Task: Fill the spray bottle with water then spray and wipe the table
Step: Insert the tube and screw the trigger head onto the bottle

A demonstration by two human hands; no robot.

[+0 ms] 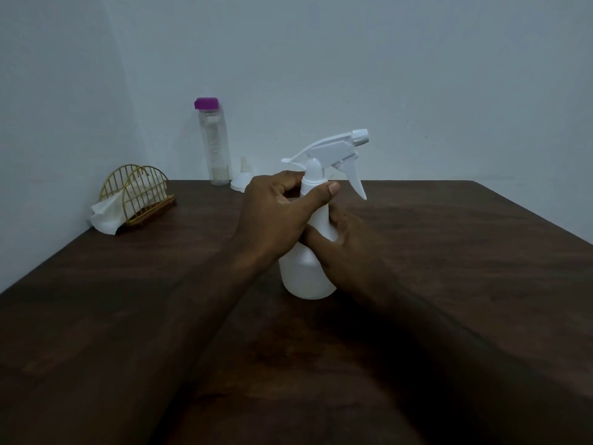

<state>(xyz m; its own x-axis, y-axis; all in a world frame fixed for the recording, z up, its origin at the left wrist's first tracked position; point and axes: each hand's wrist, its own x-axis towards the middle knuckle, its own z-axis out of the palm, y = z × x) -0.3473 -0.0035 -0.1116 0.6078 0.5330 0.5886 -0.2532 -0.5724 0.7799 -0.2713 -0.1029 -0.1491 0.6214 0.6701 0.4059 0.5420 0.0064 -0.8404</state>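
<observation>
The white spray bottle (pixel 306 271) stands upright on the dark wooden bench (pixel 449 268), near its middle. The left hand (pixel 276 216) has its grip closed around the collar just under the trigger head (pixel 333 147), thumb across the front; the right hand (pixel 346 245) is wrapped around the narrowing shoulder of the body, steadying it. The bottle looks like thin opaque plastic, probably light and likely empty, smooth enough to slip, and the wall may give under a hard squeeze. The collar is the sensible place to twist, with the body held firm lower down; the trigger and nozzle are poor handles.

Behind it, by the wall, stand a clear water bottle (pixel 215 146) with a purple cap and a small white funnel (pixel 241 179), close together. A gold wire napkin holder (pixel 136 195) with white tissue sits in the far left corner, near the bench's left edge. Right of the spray bottle the bench is bare, giving room to set the head down.
</observation>
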